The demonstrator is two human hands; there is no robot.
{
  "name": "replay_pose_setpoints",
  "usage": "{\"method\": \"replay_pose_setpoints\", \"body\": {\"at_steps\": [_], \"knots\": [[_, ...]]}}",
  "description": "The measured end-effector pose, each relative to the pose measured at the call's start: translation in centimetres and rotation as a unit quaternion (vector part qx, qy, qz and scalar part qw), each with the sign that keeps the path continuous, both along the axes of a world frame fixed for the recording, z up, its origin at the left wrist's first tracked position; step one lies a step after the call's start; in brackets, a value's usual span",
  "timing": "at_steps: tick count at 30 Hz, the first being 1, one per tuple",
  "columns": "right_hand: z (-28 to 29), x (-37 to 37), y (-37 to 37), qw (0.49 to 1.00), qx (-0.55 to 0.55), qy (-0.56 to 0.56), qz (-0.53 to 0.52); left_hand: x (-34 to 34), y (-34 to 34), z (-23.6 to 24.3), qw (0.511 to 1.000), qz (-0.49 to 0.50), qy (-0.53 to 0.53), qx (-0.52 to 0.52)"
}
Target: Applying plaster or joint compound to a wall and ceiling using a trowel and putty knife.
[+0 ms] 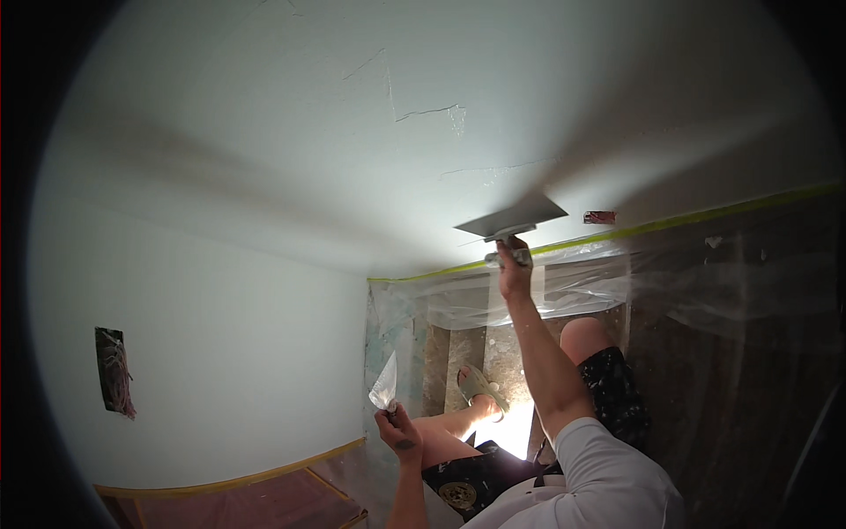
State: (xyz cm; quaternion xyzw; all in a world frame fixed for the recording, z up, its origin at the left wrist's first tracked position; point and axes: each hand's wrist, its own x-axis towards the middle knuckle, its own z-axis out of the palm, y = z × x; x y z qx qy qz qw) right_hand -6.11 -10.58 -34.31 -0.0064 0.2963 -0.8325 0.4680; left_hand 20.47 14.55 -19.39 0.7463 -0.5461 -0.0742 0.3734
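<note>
My right hand is closed round the handle of a flat, rectangular plastering trowel. The trowel's wide grey blade lies at or close to the white wall, just above its lower taped edge. Whether the whole blade touches the wall cannot be seen. Thin ridges and small rough marks show on the smooth wall surface. Lower down, my left hand grips the handle of a small pointed trowel. Its blade points upward, smeared with whitish material, and stands apart from the wall.
An opening with loose wires sits in the left wall, and a small box opening lies right of the plastering trowel. Yellow tape holds clear plastic sheeting. A bright light glows near my sandalled foot.
</note>
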Motion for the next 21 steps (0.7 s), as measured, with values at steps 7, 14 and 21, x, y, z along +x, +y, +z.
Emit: {"method": "replay_pose_setpoints", "body": {"at_steps": [7,14,21], "knots": [[12.3,7.7,-4.3,1.000,-0.017,-0.001,-0.008,-0.6,-0.1,0.2,1.000,-0.002,0.003,0.024],[20.8,9.2,-1.7,0.957,-0.118,0.201,0.175,1.1,-0.6,1.9,0.985,-0.010,0.173,-0.022],[17.7,-7.6,8.0,0.923,-0.163,0.172,0.305,-1.7,-2.4,5.3,0.710,-0.240,0.631,0.200]]}}
